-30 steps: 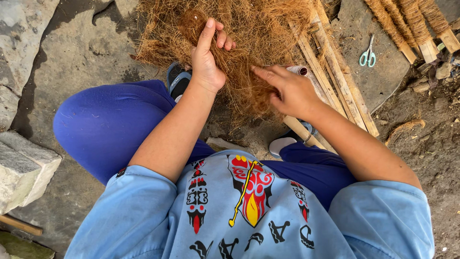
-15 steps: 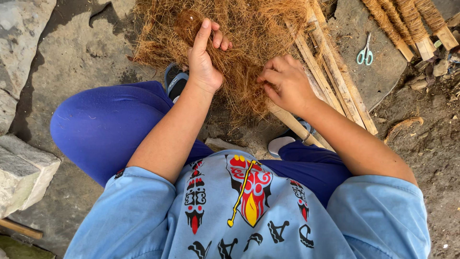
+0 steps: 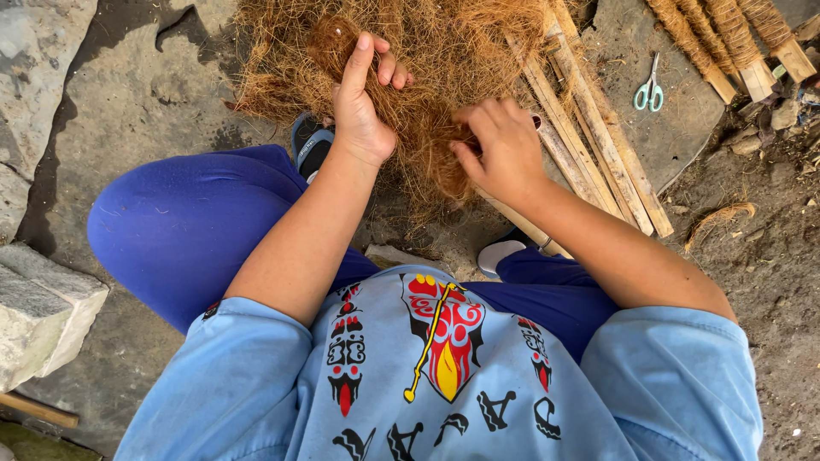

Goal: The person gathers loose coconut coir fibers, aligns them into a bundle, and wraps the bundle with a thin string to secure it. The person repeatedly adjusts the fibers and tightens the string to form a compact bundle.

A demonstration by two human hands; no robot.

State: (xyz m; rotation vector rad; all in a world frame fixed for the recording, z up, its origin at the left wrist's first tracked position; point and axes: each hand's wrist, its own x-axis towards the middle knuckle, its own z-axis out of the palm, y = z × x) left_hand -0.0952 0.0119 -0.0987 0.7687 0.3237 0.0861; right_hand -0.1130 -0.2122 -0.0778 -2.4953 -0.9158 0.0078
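A big heap of brown coconut fibre (image 3: 282, 60) lies on the stone ground in front of my knees. My left hand (image 3: 363, 102) holds a tuft of that fibre up, index finger stretched, the other fingers curled around it. My right hand (image 3: 504, 149) is pressed into the fibre just to the right, fingers bent and pinching strands. Both hands nearly touch across a thick clump (image 3: 431, 145).
Several bare wooden sticks (image 3: 598, 145) lie slanted to the right of the heap. Fibre-wrapped sticks (image 3: 717, 43) and pale green scissors (image 3: 649, 90) are at the upper right. Stone blocks (image 3: 43, 316) sit at the left. My blue-trousered legs (image 3: 188, 222) are folded below.
My right hand has moved left and curled its fingers into the fibre. The left hand has kept its hold on the tuft and barely moved.
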